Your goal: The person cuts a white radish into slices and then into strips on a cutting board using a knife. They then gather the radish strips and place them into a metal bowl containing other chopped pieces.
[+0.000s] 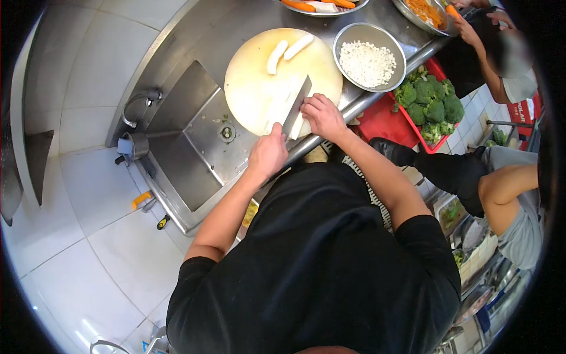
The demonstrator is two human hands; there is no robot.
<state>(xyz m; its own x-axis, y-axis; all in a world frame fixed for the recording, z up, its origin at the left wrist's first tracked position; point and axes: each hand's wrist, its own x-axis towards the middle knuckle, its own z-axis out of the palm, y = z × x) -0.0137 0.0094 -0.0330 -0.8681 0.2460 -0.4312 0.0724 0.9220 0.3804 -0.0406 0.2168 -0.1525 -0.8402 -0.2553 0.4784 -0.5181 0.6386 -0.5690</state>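
Note:
My left hand is wrapped round the handle of a kitchen knife, whose blade points away across a round cutting board. My right hand lies with curled fingers beside the blade, pressing on a long white vegetable piece. Thin white slices seem to lie on the blade's other side. Farther up the board rest two peeled white vegetable pieces. To the board's right stands a metal bowl of white diced vegetable.
A steel sink with a tap lies left of the board. Broccoli fills a red crate at right. Bowls with carrots and shredded carrot stand at the back. Another person's hand holds a carrot.

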